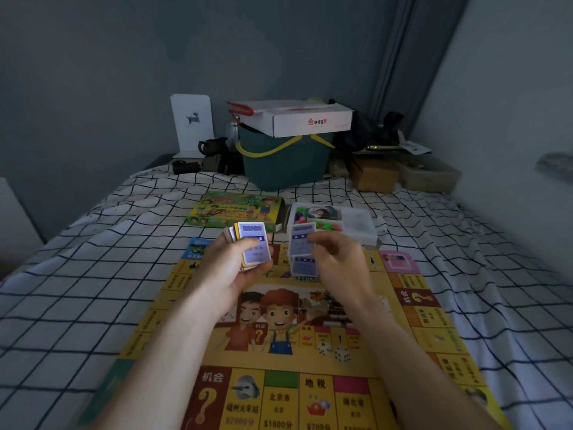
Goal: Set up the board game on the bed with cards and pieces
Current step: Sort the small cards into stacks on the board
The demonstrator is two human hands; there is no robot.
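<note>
The yellow game board lies flat on the checked bedsheet in front of me. My left hand grips a stack of cards, purple-faced card on top, above the board's far edge. My right hand pinches a single purple card just to the right of the stack. Another purple card lies on the board below it. The green game box and a white plastic tray of pieces sit beyond the board.
A teal basket with a white carton on top stands at the bed's far end. Dark mugs, a white card stand and brown boxes flank it. Walls close in on both sides.
</note>
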